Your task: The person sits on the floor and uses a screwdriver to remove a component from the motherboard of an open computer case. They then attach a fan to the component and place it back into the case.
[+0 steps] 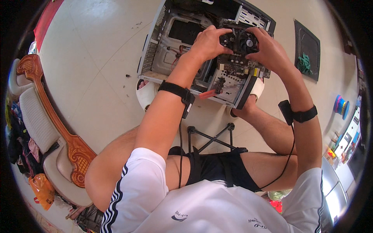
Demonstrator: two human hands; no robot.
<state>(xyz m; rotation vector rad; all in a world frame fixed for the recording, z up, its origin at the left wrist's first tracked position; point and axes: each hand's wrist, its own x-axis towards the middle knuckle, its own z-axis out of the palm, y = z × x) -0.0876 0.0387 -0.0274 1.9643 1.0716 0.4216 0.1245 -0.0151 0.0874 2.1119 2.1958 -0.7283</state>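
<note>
A computer motherboard with a round black CPU cooling fan lies over the right part of an opened desktop computer case on the floor. My left hand is at the fan's left side, thumb and forefinger spread around small parts of the board. My right hand curves round the fan's right side, its fingertips at the fan's edge. Whether either hand bears the board's weight cannot be told. A red-handled tool lies on the case's lower edge, near the metal drive bay.
A dark panel with a green cloth lies on the floor at the right. Small dark bits are scattered left of the case. A carved wooden sofa frame stands at the left. A folding stool's black legs show below the case.
</note>
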